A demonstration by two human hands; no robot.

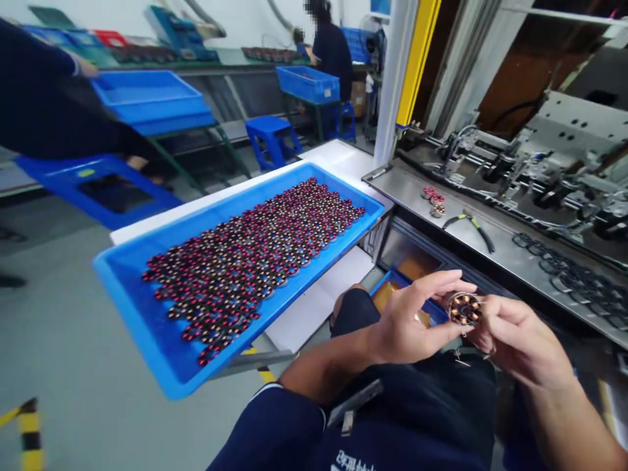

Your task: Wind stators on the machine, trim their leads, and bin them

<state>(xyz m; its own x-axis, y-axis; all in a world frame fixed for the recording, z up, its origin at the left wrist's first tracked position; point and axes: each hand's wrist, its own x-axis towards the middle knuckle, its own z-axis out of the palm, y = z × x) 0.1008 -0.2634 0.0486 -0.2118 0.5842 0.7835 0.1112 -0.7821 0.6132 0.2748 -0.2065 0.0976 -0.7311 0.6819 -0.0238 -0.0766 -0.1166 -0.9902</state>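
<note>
Above my lap, my left hand (411,320) holds a round copper-wound coil part (464,309) between its thumb and fingers. My right hand (523,333) pinches the same part from its right side. A thin wire end hangs below the part. To the left, a long blue tray (140,327) bears many similar round parts with red and copper windings, laid close together in rows.
Pliers (471,226) with dark handles lie on the metal bench (412,196), near a few loose coil parts (434,199). Black rings (574,275) line the bench at right, before a machine (564,157). Two people sit behind, near blue stools (272,134).
</note>
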